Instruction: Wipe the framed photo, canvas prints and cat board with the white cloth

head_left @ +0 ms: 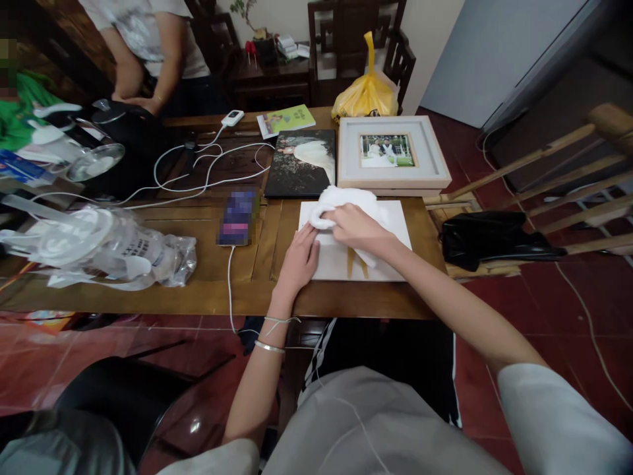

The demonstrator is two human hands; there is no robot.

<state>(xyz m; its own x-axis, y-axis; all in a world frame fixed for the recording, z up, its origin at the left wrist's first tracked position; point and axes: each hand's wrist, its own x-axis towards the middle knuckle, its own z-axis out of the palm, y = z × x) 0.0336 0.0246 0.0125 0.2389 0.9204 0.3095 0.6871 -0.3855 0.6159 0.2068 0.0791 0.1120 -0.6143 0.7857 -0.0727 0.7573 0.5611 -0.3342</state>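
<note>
My right hand (349,224) is closed on a bunched white cloth (346,196), pressing it onto a flat white rectangular panel (324,260) near the table's front edge. Tan strips (357,264) show on the panel below the cloth, partly covered by it. On the panel's left edge my left hand (301,256) lies flat with its fingers stretched out, the fingertips close to the cloth. Just beyond the panel are a dark wedding photo print (301,165) and a light wooden picture frame (393,181) holding a small photo of a couple.
A phone (238,218) with a white cable lies left of my hands. Plastic-wrapped cups (113,244) and a black kettle (126,132) stand farther left. A tied yellow bag (366,95) and a green booklet (291,121) are at the back. Across the table a person (153,46) stands.
</note>
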